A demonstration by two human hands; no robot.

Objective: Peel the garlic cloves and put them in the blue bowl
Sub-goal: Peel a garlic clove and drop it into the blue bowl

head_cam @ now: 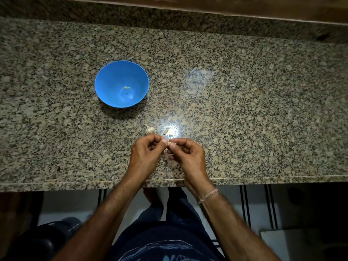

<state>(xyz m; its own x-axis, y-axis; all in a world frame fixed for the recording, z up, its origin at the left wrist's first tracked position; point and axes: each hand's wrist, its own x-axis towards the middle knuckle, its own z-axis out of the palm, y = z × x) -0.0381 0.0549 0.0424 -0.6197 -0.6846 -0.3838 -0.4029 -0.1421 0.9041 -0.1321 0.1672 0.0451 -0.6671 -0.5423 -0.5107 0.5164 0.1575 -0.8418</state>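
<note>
Both hands pinch one garlic clove [169,144] over the near part of the counter [244,110].
The left hand [146,155] and right hand [188,157] meet thumb to thumb, fingers curled, the clove nipped between their tips. Just beyond them lies a garlic bulb [150,130], with bits of peel [166,131] to its right. Farther back and left stands the blue bowl [105,85], a peeled clove [127,87] inside. A thin bracelet [208,195] circles the right wrist.

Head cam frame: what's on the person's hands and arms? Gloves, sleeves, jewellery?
No gloves on left hand or right hand; forearms bare, no sleeves in view. A thin pinkish string bracelet circles the right wrist. No rings or watch visible.
</note>
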